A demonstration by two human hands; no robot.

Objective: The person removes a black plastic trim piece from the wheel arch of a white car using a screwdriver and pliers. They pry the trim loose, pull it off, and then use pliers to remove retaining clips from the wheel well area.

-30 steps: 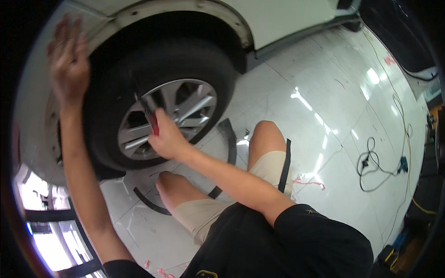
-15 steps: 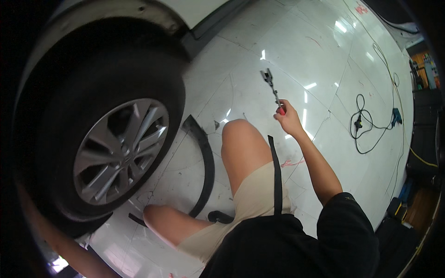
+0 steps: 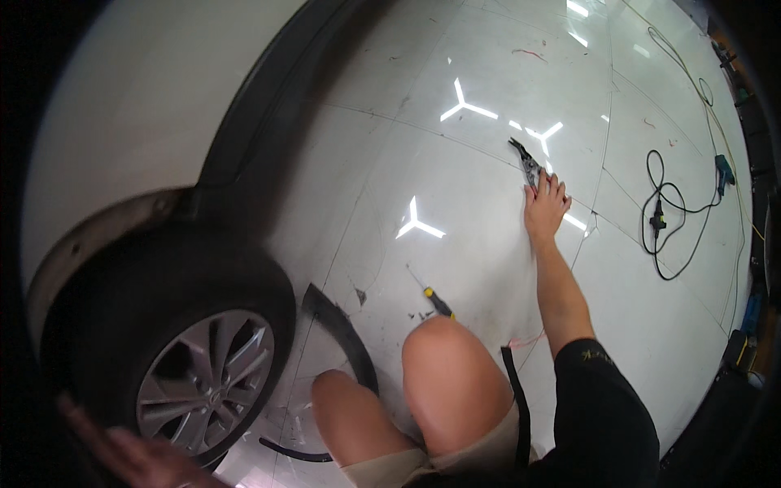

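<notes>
My right hand (image 3: 548, 207) reaches forward to the glossy floor with its fingers spread over the handle end of the pliers (image 3: 525, 156). The dark jaws of the pliers point away from me, and part of the handles is hidden by the hand. My left hand (image 3: 138, 457) is a blur at the lower left, close to the car wheel (image 3: 213, 390). Its fingers are too smeared to read. A screwdriver (image 3: 438, 301) with a yellow and black handle lies beyond my right knee, with several small dark screws (image 3: 421, 315) beside it.
The white car body (image 3: 138, 106) with its dark sill (image 3: 256, 106) stands on the left. A curved black trim strip (image 3: 346, 333) lies between the wheel and my knees. On the right are a looped black cable (image 3: 657, 220) and a teal power tool (image 3: 724, 172).
My right hand has reached farther forward, taking the pliers down to the floor, and its fingers have spread. My left hand has come into view near the wheel. The view has shifted.
</notes>
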